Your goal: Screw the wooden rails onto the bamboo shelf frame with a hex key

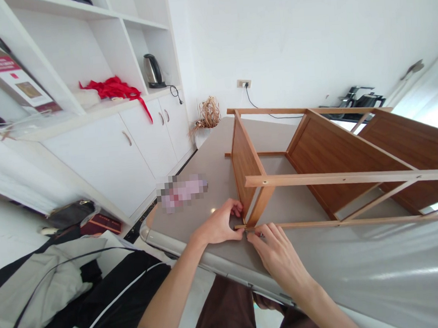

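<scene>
A brown wooden shelf unit (303, 180) lies on its side on a grey table (207, 213), its panels standing upright between thin rails. At the near left end, my left hand (218, 225) is closed around the corner, thumb and fingers on either side of the bottom rail. Just right of it, my right hand (277, 248) pinches at the same rail with thumb and fingers pressed together. Something small and shiny seems to be at its fingertips, too small to name. The rail's end is partly hidden by both hands.
A pixelated pinkish packet (183, 193) lies on the table's left. White cabinets (115, 147) hold an electric kettle (153, 70) and red ribbon (116, 87). A dried plant (209, 115) stands behind. Clothes and a bag (71, 213) are piled at left. A black appliance (365, 99) sits far right.
</scene>
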The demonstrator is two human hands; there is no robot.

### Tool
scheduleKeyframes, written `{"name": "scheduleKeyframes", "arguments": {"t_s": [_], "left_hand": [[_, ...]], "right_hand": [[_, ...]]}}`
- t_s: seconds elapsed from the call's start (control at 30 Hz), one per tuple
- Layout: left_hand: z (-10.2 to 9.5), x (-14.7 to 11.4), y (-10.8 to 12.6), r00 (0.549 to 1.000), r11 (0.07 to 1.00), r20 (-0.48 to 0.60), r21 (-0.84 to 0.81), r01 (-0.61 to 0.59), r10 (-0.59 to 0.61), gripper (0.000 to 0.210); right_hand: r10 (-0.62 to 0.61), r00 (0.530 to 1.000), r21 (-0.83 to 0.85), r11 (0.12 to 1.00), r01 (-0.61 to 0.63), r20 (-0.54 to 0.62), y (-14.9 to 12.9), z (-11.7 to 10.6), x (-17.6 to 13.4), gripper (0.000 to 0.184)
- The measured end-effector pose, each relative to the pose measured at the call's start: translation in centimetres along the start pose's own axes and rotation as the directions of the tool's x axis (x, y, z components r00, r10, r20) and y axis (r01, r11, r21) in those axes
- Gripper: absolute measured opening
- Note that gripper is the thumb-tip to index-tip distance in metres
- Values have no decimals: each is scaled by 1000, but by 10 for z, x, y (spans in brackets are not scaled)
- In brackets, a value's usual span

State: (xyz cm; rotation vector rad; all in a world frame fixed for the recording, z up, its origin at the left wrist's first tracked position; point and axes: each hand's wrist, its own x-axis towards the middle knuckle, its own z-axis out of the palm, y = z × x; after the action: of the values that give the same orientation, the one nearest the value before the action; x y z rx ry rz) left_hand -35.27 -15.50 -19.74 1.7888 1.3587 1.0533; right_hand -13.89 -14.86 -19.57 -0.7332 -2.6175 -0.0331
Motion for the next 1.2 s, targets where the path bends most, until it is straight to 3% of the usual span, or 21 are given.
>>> {"name": "scheduleKeyframes", "arguments": {"t_s": [0.27,0.8,1.2], "left_hand": [[-1,0,1,1000,1000,7,8,4,-4,50],[-1,0,-1,1000,1000,14,-2,3,-3,48],[-1,0,-2,1000,1000,9,-3,-11,11,49]], "right_hand": [[-53,998,-10,999,53,-27,4,1,-4,22],[5,998,116,993,3,-62,6,7,-7,20],[12,997,86,996,-6,-77,5,10,-7,19]]}}
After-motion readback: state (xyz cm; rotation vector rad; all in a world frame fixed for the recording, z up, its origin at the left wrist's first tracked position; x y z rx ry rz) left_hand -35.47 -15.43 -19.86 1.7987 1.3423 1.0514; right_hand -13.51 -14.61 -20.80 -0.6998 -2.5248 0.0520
